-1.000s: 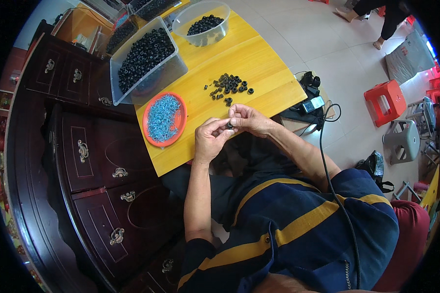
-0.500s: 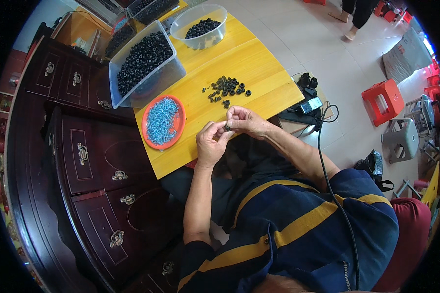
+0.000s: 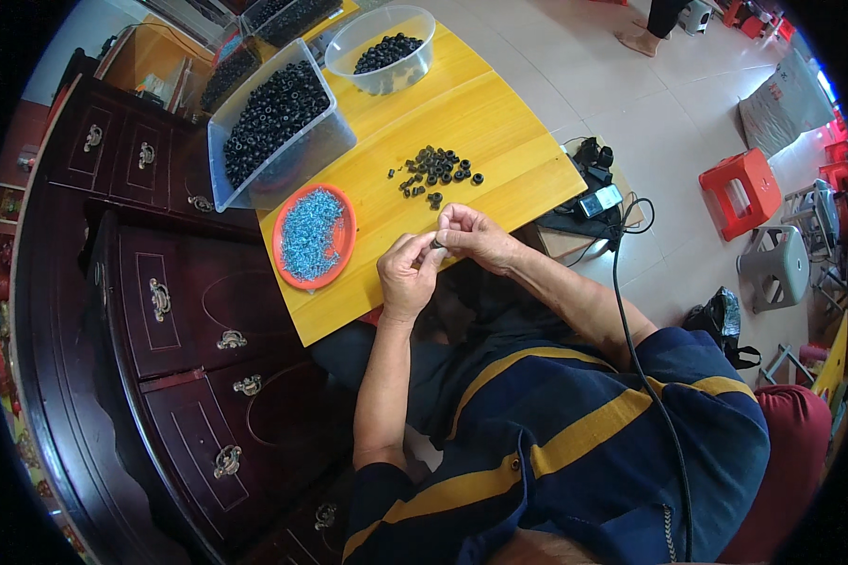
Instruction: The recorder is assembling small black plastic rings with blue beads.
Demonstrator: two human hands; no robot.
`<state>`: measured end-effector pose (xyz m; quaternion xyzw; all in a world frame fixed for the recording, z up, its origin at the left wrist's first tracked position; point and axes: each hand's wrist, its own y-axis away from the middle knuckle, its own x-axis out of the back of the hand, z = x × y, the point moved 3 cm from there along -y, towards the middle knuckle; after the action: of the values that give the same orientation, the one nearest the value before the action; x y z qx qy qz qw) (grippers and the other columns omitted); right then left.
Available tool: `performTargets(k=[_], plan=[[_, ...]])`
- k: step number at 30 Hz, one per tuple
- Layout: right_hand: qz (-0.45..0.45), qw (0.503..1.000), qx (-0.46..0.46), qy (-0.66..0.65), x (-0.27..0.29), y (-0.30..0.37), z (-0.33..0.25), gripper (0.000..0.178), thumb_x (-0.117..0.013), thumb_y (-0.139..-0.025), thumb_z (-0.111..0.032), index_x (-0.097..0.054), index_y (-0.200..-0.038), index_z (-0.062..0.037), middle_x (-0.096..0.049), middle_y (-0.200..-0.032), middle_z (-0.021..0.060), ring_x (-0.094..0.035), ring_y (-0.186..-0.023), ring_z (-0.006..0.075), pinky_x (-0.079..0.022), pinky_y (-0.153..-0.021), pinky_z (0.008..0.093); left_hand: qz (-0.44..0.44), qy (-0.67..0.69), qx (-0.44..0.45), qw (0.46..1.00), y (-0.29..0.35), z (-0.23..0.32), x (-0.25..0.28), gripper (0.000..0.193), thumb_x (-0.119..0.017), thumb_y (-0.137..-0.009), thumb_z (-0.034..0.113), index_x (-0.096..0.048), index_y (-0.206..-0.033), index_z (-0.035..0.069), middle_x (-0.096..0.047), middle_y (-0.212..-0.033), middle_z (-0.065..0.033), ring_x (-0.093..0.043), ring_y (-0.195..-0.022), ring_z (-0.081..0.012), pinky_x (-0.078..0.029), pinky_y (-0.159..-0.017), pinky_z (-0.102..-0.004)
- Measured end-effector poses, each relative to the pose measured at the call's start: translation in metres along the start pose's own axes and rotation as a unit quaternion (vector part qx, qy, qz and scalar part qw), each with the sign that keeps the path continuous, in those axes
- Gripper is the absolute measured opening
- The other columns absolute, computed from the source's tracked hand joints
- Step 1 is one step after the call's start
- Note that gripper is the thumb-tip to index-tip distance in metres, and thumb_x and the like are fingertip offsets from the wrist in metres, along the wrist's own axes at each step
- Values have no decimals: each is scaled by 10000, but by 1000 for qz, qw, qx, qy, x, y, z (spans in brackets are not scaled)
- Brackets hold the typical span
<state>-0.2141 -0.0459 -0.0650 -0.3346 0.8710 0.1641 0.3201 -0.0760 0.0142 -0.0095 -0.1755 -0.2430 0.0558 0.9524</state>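
Close together at the table's near edge, my left hand (image 3: 408,273) and my right hand (image 3: 478,237) pinch one small black ring-shaped part (image 3: 436,244) between their fingertips. Much of that part is hidden by the fingers. Just beyond my hands lies a loose pile of small black ring parts (image 3: 433,167) on the yellow wooden table (image 3: 386,221). Left of my hands sits an orange plate (image 3: 351,226) heaped with tiny clear-blue pieces (image 3: 308,235), too small to make out singly.
A clear rectangular bin (image 3: 301,151) and a round clear tub (image 3: 424,61), both with black parts, stand farther back. Dark wooden drawers (image 3: 188,301) flank the left. Cables and a small device (image 3: 600,201) lie right of the table. A black cord (image 3: 622,311) crosses my right arm.
My hands stay nearly in place, still pinching the small black part, with only slight finger movement. In the background, another person's feet have moved left.
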Motion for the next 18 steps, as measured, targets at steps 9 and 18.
performTargets(k=[9,18], plan=[[-20,1000,-3,-2,5,-4,4,155,-675,-965,-193,-544,-983,-112,-573,-841,-39,-549,-769,61,-470,-703,215,-23,38,39,998,-5,-2,4,197,-737,-830,-27,-710,-1025,-7,-627,-787,-27,-589,-669,-90,-481,-607,-234],[-38,999,-3,-26,6,-2,2,140,-618,-1000,-231,-551,-1027,-111,-585,-934,-19,-560,-870,89,-467,-803,249,-9,33,0,999,-10,5,3,198,-705,-829,-70,-705,-1019,-12,-662,-834,-68,-689,-716,-131,-546,-640,-250]])
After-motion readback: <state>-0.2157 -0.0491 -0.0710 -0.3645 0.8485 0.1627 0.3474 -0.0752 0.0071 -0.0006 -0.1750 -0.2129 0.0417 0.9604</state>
